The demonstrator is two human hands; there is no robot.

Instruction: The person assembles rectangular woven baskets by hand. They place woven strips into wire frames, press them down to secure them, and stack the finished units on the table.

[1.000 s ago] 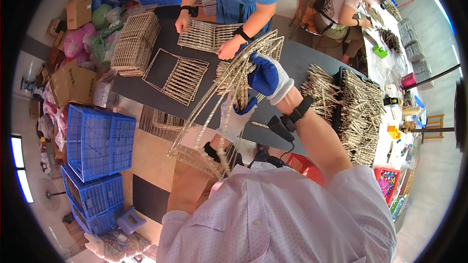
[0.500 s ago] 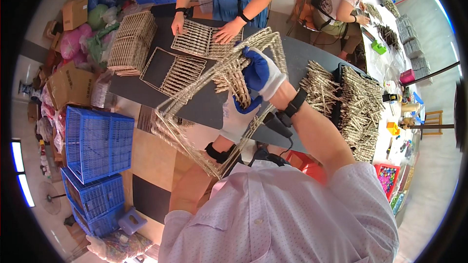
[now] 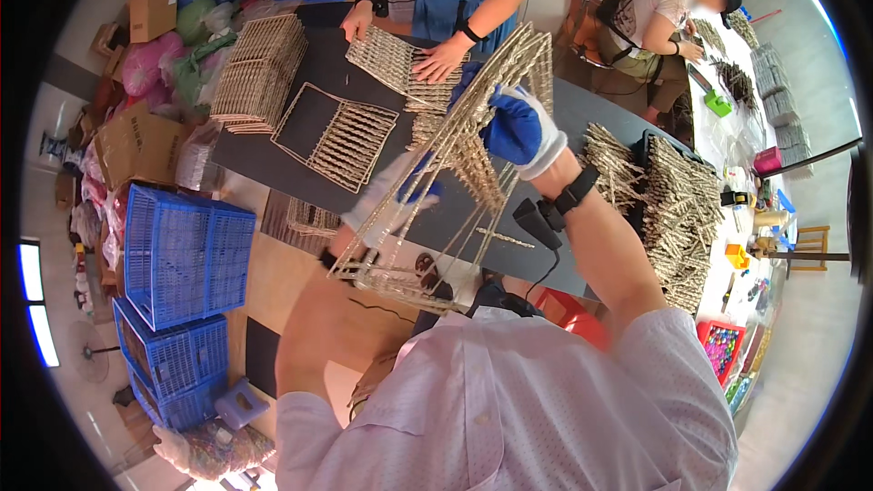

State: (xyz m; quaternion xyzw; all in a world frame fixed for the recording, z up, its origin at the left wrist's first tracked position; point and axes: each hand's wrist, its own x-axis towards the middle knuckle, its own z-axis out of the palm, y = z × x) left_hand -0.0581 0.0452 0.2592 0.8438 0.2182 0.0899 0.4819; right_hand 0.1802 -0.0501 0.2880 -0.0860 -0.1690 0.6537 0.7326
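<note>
My right hand, in a white and blue work glove, is closed on several beige, twisted-looking rectangular frames, held tilted above the table's near edge. A bunch of short twisted beige strips shows inside the frames, just below that hand; whether they are gripped or attached I cannot tell. My left hand, also gloved, is smeared by motion behind the frames' left side, its fingers unclear. On the table left of it lies a frame partly filled with twisted crossbars. One loose strip lies near the table edge.
Across the dark table, a co-worker's hands rest on a slatted beige panel. A stack of finished-looking panels stands left. Piles of strips lie right. Blue crates stand on the floor at left.
My left hand has moved left and the held frames have turned steeper, their lower end swinging toward me. The co-worker's panel has been lifted at its left side.
</note>
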